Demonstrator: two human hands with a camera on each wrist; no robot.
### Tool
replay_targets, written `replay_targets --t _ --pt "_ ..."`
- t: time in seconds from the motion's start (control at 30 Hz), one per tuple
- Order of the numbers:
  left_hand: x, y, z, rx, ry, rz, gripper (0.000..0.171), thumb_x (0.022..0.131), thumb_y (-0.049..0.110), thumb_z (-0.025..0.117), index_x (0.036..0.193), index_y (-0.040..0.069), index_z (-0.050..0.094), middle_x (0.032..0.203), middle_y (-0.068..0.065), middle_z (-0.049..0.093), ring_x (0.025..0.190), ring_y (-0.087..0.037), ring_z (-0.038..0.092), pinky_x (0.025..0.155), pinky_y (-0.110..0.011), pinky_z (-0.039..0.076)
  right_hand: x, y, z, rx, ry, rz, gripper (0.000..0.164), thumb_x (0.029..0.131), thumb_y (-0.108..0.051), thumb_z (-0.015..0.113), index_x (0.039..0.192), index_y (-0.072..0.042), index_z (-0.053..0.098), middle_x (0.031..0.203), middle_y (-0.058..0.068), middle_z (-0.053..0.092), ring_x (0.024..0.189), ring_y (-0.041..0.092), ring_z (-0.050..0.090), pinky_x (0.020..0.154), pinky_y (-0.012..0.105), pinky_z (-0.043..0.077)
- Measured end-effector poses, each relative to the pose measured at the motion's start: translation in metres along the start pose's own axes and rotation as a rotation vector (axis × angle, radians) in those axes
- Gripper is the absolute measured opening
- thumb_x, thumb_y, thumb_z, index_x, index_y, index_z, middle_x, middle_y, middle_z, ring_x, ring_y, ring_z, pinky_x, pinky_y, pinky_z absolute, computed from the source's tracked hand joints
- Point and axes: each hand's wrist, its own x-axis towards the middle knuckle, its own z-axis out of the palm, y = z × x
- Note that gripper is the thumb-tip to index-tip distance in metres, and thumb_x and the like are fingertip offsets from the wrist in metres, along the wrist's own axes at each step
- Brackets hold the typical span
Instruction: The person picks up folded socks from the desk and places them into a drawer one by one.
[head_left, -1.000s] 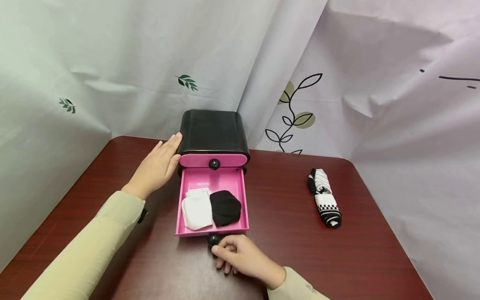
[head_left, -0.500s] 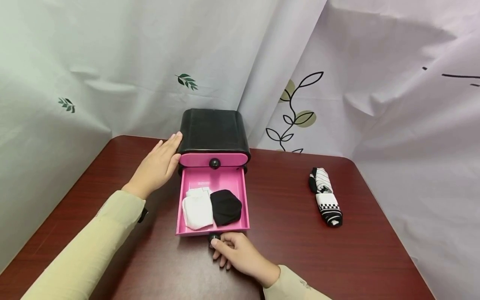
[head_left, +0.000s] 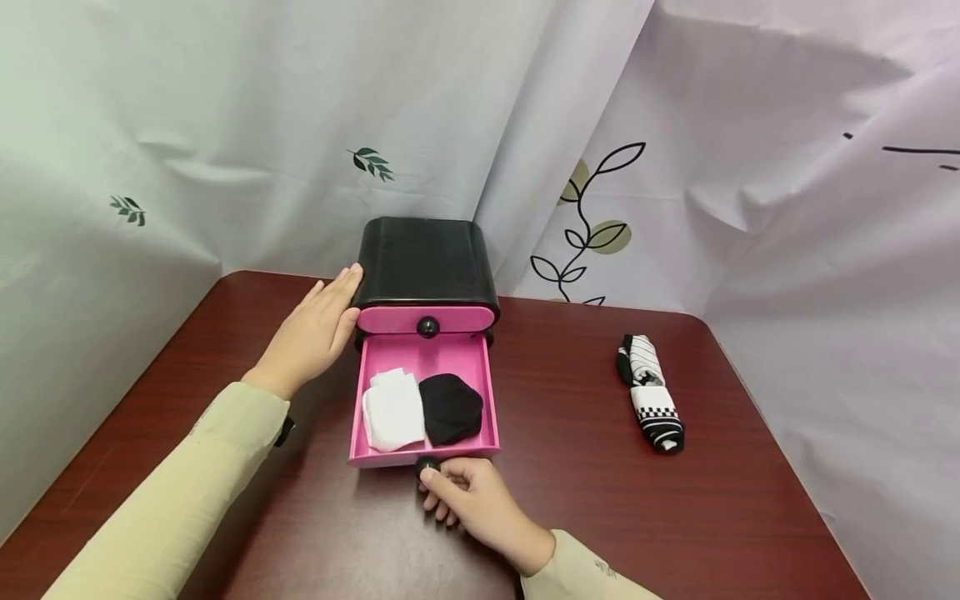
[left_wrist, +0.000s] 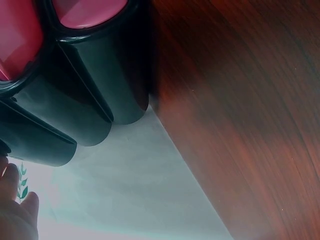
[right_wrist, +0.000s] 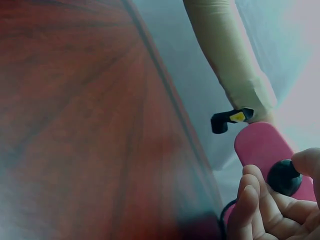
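A black drawer cabinet [head_left: 426, 258] with pink drawers stands at the back of the table. Its lower drawer [head_left: 431, 354] is pulled out and holds folded white fabric [head_left: 393, 414] beside a folded black bundle [head_left: 452, 408]. My left hand [head_left: 306, 342] rests with straight fingers against the cabinet's left side. Only its fingertips show at the edge of the left wrist view, beside the black casing [left_wrist: 107, 75]. At the drawer's front, my right hand [head_left: 480, 502] pinches the round black knob [head_left: 427, 467]; the right wrist view shows thumb and fingers around that knob [right_wrist: 284, 178].
Two rolled black-and-white socks, one striped [head_left: 645, 362] and one with a checkered band [head_left: 657, 419], lie end to end at the right of the dark red table [head_left: 570, 400]. A pale curtain [head_left: 300, 100] hangs behind. The upper drawer [head_left: 390, 320] is closed.
The lower drawer has slid slightly toward the cabinet, with the bundles in it. My right hand has moved a little forward, its thumb coming onto the knob. The left hand stays at the cabinet's side.
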Motion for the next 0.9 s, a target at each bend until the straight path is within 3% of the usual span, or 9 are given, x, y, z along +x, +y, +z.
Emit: replay_targets --t 0.23,0.47,0.7,0.9 --pt "0.0 0.0 0.0 -0.001 0.011 0.007 0.057 0.1 0.029 0.041 0.15 0.008 0.021 0.153 -0.007 0.025 0.14 -0.024 0.024 0.116 -0.039 0.011 0.013 -0.005 -0.003 -0.04 0.07 -0.006 0.038 0.091 -0.037 0.059 0.079 -0.003 0.07 0.065 0.005 0.066 0.047 0.011 0.054 0.04 0.039 0.05" --pt "-0.001 0.0 0.0 0.005 0.001 0.006 0.058 0.1 0.029 0.041 0.15 0.009 0.02 0.153 -0.007 0.025 0.14 -0.024 0.023 0.115 -0.042 0.013 0.017 -0.039 -0.007 -0.042 0.119 -0.011 0.033 0.095 -0.021 0.057 0.081 0.008 0.067 0.07 0.021 0.066 0.051 0.017 0.054 0.045 0.051 0.05" --pt "-0.001 0.001 -0.001 0.003 -0.007 0.0 0.059 0.1 0.029 0.042 0.15 0.009 0.019 0.153 -0.007 0.024 0.14 -0.024 0.023 0.115 -0.043 0.013 0.031 -0.043 -0.011 0.001 0.14 -0.047 0.034 0.095 -0.02 0.056 0.083 0.01 0.067 0.071 0.025 0.064 0.053 0.019 0.055 0.052 0.035 0.054" --pt "-0.001 0.002 -0.002 0.0 -0.011 -0.007 0.059 0.1 0.03 0.041 0.151 0.01 0.018 0.154 -0.007 0.024 0.14 -0.025 0.023 0.115 -0.042 0.012 0.04 -0.046 -0.01 -0.018 0.148 -0.052 0.035 0.095 -0.021 0.057 0.082 0.01 0.067 0.071 0.024 0.065 0.053 0.02 0.056 0.054 0.041 0.055"
